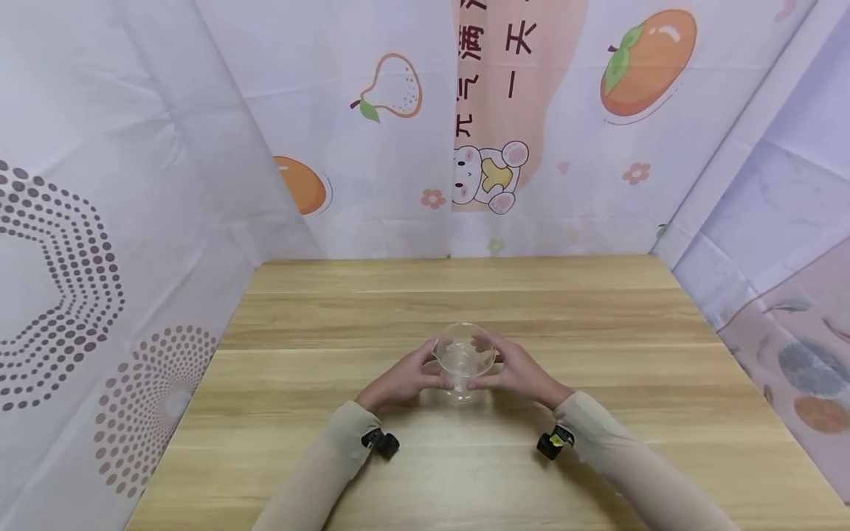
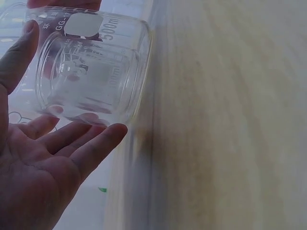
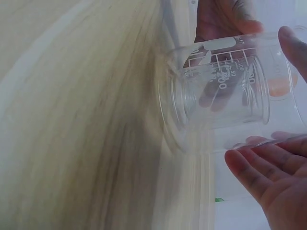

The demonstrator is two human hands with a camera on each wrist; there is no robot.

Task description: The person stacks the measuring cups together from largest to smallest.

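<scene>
A large clear glass beaker marked 500ml stands upright at the middle of the table, its base right at the wood. Inside it sits a smaller clear beaker with white markings, low down near the base. My left hand grips the large beaker from the left, with the thumb on the near side and the fingers round the far side. From the right, my right hand holds it the same way. The right wrist view shows the printed scale of the small beaker through the outer wall.
The wood-grain table reaches to a printed curtain at the back. More curtains hang along its left and right sides. A black wrist camera is strapped on the left sleeve, another camera on the right.
</scene>
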